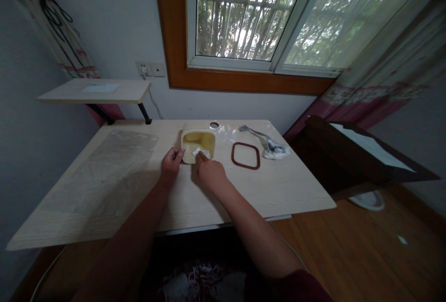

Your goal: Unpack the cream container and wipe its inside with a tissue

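So there's this cream-yellow squarish tub [209, 140] sitting around mid-desk, open side facing the person, with a small white piece [195, 152] inside it. Left hand [170, 164] is clamped on the tub's left edge near the front corner. Right hand [211, 172] is just apart from it, fingertips down on the white piece; can't tell if they're pinching it or just pressing. Just right of that, a reddish-brown squarish ring [245, 167] lies flat, with a clear plastic bag [276, 152] with something dark in it beside that. Clear plastic sheet [121, 167] covers the left part of the pale wooden desk [278, 190], little raised shelf [130, 93] at the back left, window [240, 23] behind it all.
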{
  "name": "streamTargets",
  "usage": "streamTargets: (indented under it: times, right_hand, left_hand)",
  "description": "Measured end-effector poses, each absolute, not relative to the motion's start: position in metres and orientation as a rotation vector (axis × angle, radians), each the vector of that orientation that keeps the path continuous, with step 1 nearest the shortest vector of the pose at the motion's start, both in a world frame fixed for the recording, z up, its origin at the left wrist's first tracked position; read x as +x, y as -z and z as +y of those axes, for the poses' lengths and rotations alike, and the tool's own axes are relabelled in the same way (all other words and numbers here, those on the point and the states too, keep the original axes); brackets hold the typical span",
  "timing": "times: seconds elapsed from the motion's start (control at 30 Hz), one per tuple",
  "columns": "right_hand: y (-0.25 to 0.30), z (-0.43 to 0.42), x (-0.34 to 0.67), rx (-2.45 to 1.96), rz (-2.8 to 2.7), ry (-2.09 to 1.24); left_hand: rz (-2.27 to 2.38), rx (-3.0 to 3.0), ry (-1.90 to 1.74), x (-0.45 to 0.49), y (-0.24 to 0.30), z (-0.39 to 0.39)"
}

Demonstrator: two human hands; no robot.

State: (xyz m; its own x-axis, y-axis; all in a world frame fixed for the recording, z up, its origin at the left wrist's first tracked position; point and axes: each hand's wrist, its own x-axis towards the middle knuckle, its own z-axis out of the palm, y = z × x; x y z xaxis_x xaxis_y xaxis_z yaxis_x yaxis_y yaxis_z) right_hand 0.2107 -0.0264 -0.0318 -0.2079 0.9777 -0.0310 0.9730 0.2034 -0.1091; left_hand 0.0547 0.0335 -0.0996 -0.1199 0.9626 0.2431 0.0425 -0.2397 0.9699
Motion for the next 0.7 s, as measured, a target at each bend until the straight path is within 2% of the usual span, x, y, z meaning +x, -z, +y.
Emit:
streamTargets:
  times: [0.17, 0.5, 0.7]
  right_hand:
    - [0.031, -0.031, 0.201, -1.732, -2.444, -0.243]
    - [0.033, -0.022, 0.214, -1.998, -2.353, -0.161]
    - [0.032, -0.026, 0.203, -1.782, -2.432, -0.263]
  left_hand:
    - [1.155, 1.352, -1.457, 0.055, 0.100, 0.033]
    - [1.179, 1.345, -1.443, 0.058, 0.096, 0.030]
    - [1.169, 1.317, -1.466, 0.056, 0.100, 0.034]
